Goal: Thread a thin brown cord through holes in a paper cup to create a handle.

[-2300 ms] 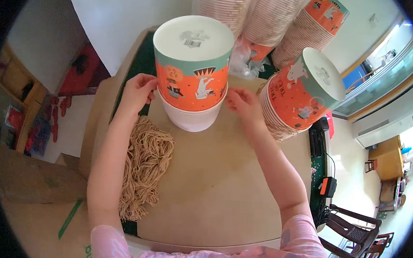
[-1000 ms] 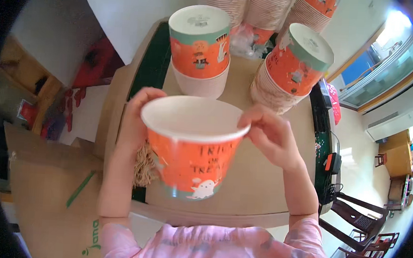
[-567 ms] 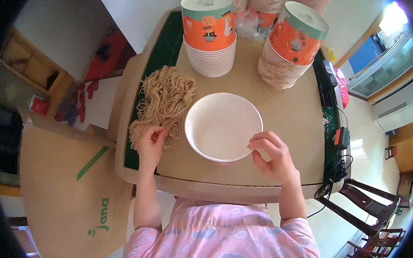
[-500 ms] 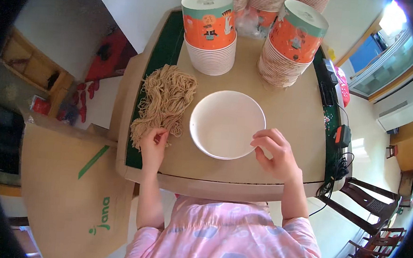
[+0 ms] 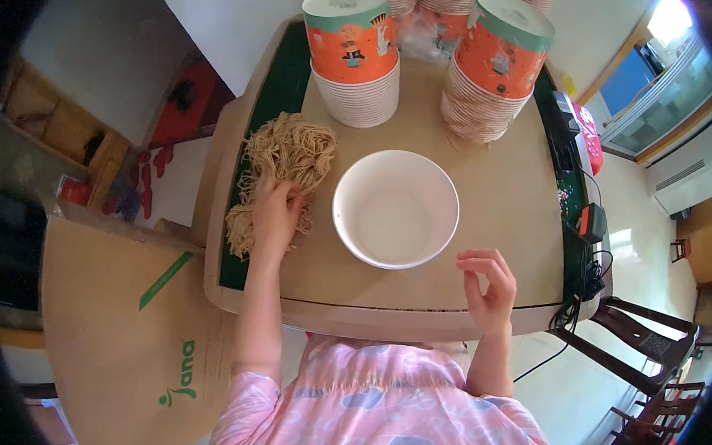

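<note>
My left hand (image 5: 275, 219) rests on a loose heap of thin tan strands (image 5: 294, 149), like noodles or yarn, at the table's left side. Its fingers bend down into the strands, and the fingertips are partly hidden. To the right of the heap stands a white paper bucket (image 5: 395, 210), upright, its mouth facing up and nothing visible inside. Just off its lower right rim hovers my right hand (image 5: 489, 286), fingers loosely curved with a gap to the thumb. It holds nothing and does not touch the bucket.
Two stacks of upturned orange and green paper buckets (image 5: 353, 47) (image 5: 500, 60) stand at the back, with more stacks behind. Power strips and black cables (image 5: 587, 281) run along the right edge. A cardboard box (image 5: 113, 322) stands left; a dark wooden chair (image 5: 642, 342) is at right.
My left hand has moved up and farther onto the strands. My right hand has let go of the bucket's rim and drawn back to the lower right.
</note>
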A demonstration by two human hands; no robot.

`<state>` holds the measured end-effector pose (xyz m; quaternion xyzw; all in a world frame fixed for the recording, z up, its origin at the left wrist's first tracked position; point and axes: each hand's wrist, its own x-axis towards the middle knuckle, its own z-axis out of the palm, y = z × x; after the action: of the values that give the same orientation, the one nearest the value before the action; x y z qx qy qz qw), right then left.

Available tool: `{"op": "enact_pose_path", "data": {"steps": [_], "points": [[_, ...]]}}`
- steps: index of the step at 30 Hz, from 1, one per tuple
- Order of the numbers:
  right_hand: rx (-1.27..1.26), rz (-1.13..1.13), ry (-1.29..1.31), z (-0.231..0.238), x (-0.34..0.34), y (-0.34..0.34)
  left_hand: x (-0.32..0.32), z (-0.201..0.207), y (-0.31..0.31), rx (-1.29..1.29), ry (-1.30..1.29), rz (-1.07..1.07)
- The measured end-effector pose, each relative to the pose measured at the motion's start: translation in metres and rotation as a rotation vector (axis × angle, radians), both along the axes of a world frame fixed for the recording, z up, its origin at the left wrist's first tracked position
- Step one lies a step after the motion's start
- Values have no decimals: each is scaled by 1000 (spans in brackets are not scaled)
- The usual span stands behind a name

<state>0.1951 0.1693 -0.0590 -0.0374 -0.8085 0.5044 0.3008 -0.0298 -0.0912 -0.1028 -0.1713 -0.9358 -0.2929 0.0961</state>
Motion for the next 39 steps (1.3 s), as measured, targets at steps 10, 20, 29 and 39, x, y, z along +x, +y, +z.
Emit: {"op": "enact_pose_path", "data": {"steps": [10, 20, 29, 39], "points": [[-32, 177, -94, -18, 11, -9, 89, -14, -38, -383, -245, -212], [-167, 454, -344, -45, 7, -46, 101, -21, -46, 118, -171, -10], [-146, 467, -352, -43, 7, -56, 31, -30, -12, -73, -212, 224], [-391, 356, -406, -70, 1, -70, 50, -22, -11, 253, -268, -12]]}}
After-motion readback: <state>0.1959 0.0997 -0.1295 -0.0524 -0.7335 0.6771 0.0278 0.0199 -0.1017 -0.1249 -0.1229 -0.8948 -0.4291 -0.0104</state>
